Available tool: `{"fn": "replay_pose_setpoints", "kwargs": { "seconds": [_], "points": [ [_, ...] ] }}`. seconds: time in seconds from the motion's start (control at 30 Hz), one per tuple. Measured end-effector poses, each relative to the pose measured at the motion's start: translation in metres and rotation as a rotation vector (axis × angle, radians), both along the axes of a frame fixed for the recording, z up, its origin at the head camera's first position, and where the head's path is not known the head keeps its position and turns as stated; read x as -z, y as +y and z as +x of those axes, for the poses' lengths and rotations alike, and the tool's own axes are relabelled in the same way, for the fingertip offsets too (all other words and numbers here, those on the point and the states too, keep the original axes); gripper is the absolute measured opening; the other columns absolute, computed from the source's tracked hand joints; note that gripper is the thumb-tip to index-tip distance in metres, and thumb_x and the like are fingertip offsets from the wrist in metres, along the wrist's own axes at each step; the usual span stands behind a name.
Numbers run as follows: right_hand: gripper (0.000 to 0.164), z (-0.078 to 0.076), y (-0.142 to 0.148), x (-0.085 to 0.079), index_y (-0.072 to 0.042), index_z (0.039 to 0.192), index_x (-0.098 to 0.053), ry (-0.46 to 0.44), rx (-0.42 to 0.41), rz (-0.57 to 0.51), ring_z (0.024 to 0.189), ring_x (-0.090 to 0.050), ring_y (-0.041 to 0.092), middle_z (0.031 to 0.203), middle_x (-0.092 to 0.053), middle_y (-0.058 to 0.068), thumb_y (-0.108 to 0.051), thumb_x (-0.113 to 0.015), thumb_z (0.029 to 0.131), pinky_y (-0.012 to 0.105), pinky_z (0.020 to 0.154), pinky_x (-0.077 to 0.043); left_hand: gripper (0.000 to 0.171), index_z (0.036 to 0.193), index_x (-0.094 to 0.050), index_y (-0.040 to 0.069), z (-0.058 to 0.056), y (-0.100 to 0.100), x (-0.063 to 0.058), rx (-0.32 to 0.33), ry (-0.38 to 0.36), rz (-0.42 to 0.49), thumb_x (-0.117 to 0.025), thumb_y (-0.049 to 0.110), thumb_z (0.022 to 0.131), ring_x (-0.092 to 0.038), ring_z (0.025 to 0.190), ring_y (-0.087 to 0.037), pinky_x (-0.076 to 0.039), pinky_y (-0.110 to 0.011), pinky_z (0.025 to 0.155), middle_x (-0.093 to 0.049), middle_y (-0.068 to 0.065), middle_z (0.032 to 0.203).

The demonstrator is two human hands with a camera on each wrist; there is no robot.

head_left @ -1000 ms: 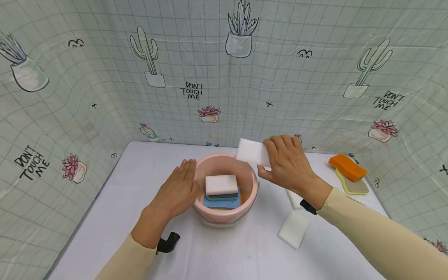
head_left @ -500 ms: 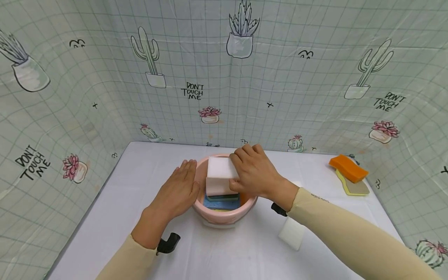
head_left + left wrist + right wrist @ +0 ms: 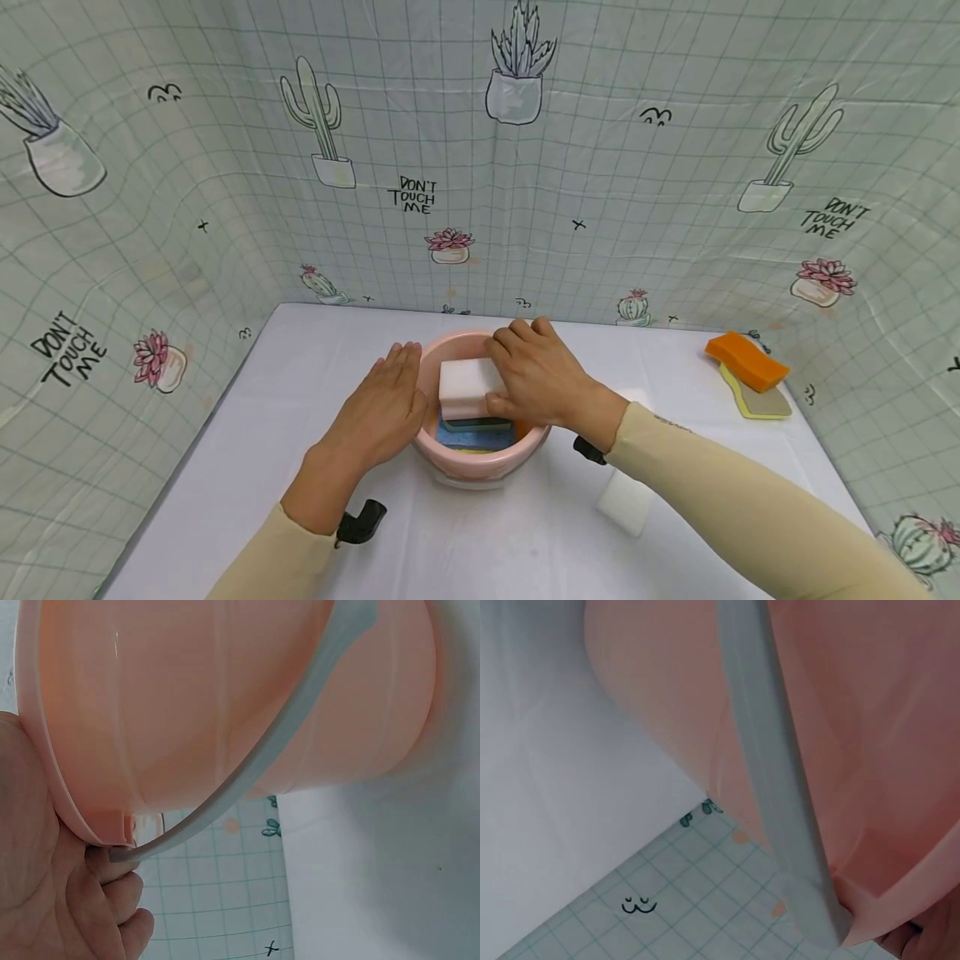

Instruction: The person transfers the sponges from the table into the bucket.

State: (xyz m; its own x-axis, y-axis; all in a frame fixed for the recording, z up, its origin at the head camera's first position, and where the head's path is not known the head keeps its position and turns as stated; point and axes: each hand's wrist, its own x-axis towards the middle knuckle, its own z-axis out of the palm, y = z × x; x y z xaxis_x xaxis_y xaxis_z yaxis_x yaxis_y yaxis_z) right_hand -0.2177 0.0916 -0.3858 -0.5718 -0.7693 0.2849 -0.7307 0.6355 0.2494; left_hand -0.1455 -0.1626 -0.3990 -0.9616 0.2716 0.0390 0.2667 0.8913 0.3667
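A pink bucket (image 3: 480, 468) stands upright on the table, its grey handle (image 3: 262, 750) hanging down along the outside. With fingers straight, my left hand (image 3: 378, 404) rests against the bucket's left rim. My right hand (image 3: 536, 375) reaches over the right rim and grips a white sponge (image 3: 461, 382) at the top of the stack inside. Beneath it show a dark green layer and a blue sponge (image 3: 476, 437), with a thin yellow edge lower down. In the right wrist view, only a bit of the right hand shows past the rim.
A white sponge (image 3: 626, 502) lies on the table (image 3: 525, 542) right of the bucket, partly under the right forearm. At the far right, an orange sponge (image 3: 746, 360) lies on a yellow-and-grey sponge (image 3: 759, 405). A cactus-print cloth (image 3: 480, 167) hangs behind.
My right hand has carried the white sponge left from above the bucket's right rim, then down onto the stack inside. The left hand has stayed at the rim.
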Motion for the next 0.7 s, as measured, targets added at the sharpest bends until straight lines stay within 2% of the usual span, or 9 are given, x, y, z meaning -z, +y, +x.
{"fn": "replay_pose_setpoints", "kwargs": {
  "seconds": [0.13,0.23,0.4,0.57,0.7],
  "points": [
    [0.047,0.001,0.001,0.002,-0.008,0.112,-0.067,0.018,0.009,-0.008,0.096,-0.054,0.026,0.107,-0.068,0.005,-0.048,-0.069,0.087,0.040,0.080,-0.039,0.062,0.163,-0.024,-0.008,0.000,0.000,0.000,-0.006,0.006,0.011,-0.035,0.024,0.111,-0.020,0.162,-0.037,-0.019,-0.052,0.133,-0.027,-0.023,0.171],
    [0.036,0.003,0.001,0.003,-0.008,0.102,-0.066,0.045,0.008,-0.050,0.091,-0.053,0.026,0.101,-0.067,0.005,-0.042,-0.070,0.089,0.040,0.078,-0.038,0.062,0.163,-0.025,-0.008,0.002,-0.001,0.001,-0.015,0.004,0.012,-0.035,0.024,0.111,-0.019,0.162,-0.037,-0.019,-0.052,0.133,-0.027,-0.023,0.172],
    [0.027,0.007,0.001,0.005,-0.009,0.094,-0.065,0.108,0.022,-0.104,0.088,-0.052,0.026,0.095,-0.066,0.006,-0.035,-0.066,0.095,0.039,0.076,-0.039,0.062,0.163,-0.025,-0.009,0.004,-0.004,0.001,-0.028,0.008,0.011,-0.036,0.024,0.111,-0.020,0.162,-0.038,-0.020,-0.054,0.132,-0.028,-0.023,0.171],
    [0.026,0.010,0.010,0.006,-0.009,0.093,-0.065,0.164,0.067,-0.111,0.089,-0.053,0.026,0.094,-0.066,0.006,-0.035,-0.066,0.097,0.040,0.079,-0.041,0.062,0.163,-0.025,-0.008,0.003,-0.002,0.001,-0.016,0.012,0.025,-0.035,0.024,0.111,-0.021,0.162,-0.038,-0.020,-0.054,0.132,-0.028,-0.023,0.171],
    [0.025,0.012,0.018,0.006,-0.009,0.095,-0.065,0.174,0.074,-0.120,0.090,-0.053,0.026,0.094,-0.066,0.006,-0.034,-0.067,0.097,0.041,0.080,-0.042,0.062,0.163,-0.025,-0.009,0.002,0.001,0.002,-0.010,0.017,0.030,-0.034,0.024,0.111,-0.021,0.162,-0.038,-0.020,-0.054,0.132,-0.028,-0.023,0.171]
  ]
}}
